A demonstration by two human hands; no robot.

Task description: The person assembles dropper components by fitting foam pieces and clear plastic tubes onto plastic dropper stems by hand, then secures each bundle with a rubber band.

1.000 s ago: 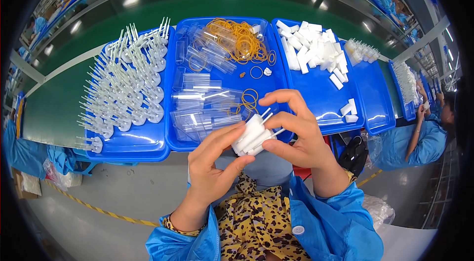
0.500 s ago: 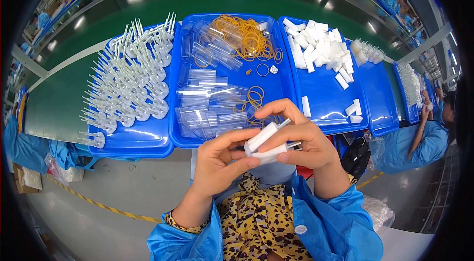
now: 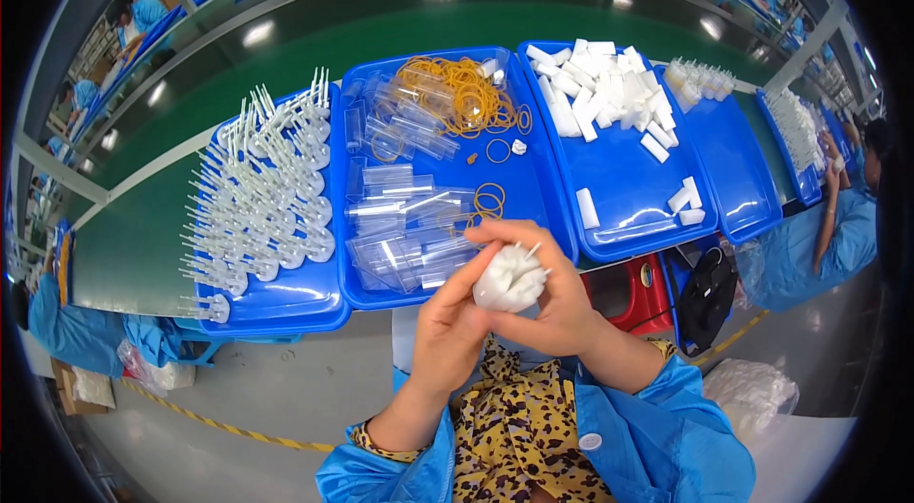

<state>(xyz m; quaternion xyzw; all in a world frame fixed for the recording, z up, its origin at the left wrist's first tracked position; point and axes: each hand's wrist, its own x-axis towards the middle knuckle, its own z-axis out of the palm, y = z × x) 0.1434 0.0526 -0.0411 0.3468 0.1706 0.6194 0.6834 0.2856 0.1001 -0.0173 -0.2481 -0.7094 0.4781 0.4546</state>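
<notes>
The left hand (image 3: 452, 320) and right hand (image 3: 560, 311) cup the white bundle (image 3: 506, 286) between curled fingers, before the near edge of the tray (image 3: 538, 189). Even pressure from both sides should best keep it snug, with fingers clear of its rods (image 3: 534, 248). These point away and rightward; the long axis seems to follow, tilted up toward the camera.

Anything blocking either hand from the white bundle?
Nothing visible: the left hand and right hand close directly around the white bundle. Surfaces under their fingers are hidden.
</notes>
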